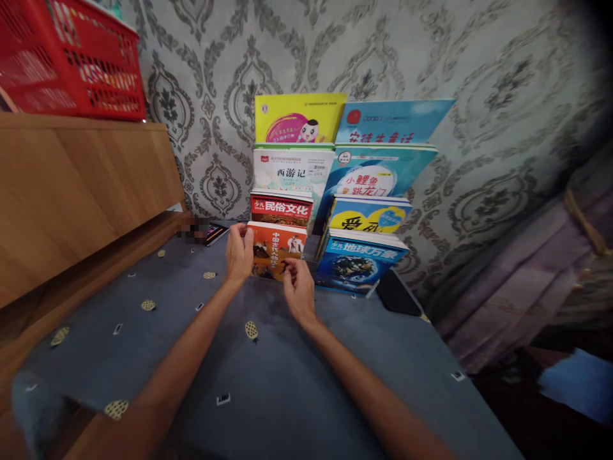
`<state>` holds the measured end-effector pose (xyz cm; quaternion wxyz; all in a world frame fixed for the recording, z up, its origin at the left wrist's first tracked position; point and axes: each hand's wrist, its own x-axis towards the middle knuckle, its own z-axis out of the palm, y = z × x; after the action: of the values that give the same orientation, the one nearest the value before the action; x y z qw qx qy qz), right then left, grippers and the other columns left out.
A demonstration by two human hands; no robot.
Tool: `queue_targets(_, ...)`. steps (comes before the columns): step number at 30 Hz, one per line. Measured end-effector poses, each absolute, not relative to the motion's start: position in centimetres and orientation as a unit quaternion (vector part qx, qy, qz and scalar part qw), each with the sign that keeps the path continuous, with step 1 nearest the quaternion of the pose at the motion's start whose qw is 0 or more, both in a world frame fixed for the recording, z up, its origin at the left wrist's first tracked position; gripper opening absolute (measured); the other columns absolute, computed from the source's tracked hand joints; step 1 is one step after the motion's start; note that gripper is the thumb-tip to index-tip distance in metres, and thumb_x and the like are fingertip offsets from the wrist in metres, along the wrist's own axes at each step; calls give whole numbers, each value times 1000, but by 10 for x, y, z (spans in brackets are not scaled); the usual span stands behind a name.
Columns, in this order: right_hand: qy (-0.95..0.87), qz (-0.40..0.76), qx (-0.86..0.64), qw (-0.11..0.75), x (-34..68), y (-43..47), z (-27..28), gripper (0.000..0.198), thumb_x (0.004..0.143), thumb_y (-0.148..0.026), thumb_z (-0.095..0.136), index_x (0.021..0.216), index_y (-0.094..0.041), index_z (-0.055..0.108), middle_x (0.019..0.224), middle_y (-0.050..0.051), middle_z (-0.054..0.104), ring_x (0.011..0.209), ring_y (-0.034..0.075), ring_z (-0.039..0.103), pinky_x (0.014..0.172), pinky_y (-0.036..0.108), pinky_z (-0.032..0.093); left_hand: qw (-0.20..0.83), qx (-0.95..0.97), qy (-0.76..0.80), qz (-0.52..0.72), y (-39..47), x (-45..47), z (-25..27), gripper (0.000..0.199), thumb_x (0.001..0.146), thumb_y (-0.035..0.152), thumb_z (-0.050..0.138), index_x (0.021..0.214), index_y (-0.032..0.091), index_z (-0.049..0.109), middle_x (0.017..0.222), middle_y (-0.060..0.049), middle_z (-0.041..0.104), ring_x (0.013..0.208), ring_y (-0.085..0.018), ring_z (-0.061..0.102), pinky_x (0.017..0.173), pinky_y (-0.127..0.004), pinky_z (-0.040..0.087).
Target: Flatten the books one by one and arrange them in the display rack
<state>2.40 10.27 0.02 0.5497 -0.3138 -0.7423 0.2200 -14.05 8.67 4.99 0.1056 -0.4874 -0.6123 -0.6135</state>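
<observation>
Upright in the front left of a tiered book rack (312, 248) stands an orange book (272, 246) with white Chinese characters on its cover. My left hand (239, 252) is at this book's left edge, its thumb and fingers closed around that edge. In front of the cover's lower right is my right hand (300, 291), fingers loosely bent and apart, holding nothing I can see. Behind the orange book rises a dark red book (281, 209), then a white book (293, 167) and a yellow book (299, 118). A blue book with a globe (357, 265) fills the front right.
More blue and yellow books (371, 214) stand in the right column. A black flat object (397, 292) lies right of the rack on the grey-blue tablecloth (268, 396). Dark items (213, 233) lie at left. A red basket (105, 64) sits on a wooden cabinet (86, 191).
</observation>
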Motion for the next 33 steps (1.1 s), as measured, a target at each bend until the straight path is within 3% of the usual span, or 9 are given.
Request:
queue_targets(4,-805,233,-283,466,21,91,-17,25,91,-15,43,102,-18,65,95,9,70,85,21,65,79,32,49,111,-463,-657,-584,94,-164,36,30,106,39,25,112,20,48,107,-9,64,104,-19,61,93,-32,46)
queue_targets(6,-842,239,-275,399,19,85,-25,27,91,-13,43,102,-18,67,95,8,72,86,21,67,81,30,49,110,-444,-741,-491,95,-181,24,30,106,33,22,113,20,48,114,-10,64,109,-19,61,96,-31,45)
queue_targets(10,-904,230,-262,249,16,75,-29,27,93,-12,48,106,-20,70,102,7,75,94,20,70,84,28,47,88,-400,-822,-397,89,-215,-4,25,98,27,41,114,15,54,121,-18,62,120,-30,55,103,-45,43)
queue_targets(13,-920,210,-269,194,15,71,-25,26,95,-14,48,107,-21,70,105,8,76,99,20,70,85,27,45,70,-369,-868,-326,86,-236,-19,32,90,24,51,118,12,56,126,-22,59,125,-37,51,101,-53,44)
queue_targets(18,-923,202,-281,171,16,69,-19,28,95,-13,47,110,-20,69,110,8,75,102,21,69,84,27,44,79,-373,-892,-245,92,-265,-21,43,90,20,46,132,10,51,143,-23,49,136,-36,43,106,-52,42)
queue_targets(29,-921,204,-284,171,18,70,-17,24,93,-11,50,103,-18,71,102,8,76,90,19,70,76,26,43,82,-461,-876,-114,113,-307,-10,53,97,17,27,147,17,42,153,-19,46,147,-36,32,108,-64,39)
queue_targets(33,-911,224,-280,204,19,72,-18,27,90,-10,52,106,-21,72,102,6,77,91,19,70,79,25,45,95,-486,-867,-55,121,-316,-8,56,93,10,26,146,14,44,148,-25,48,138,-40,44,102,-67,40)
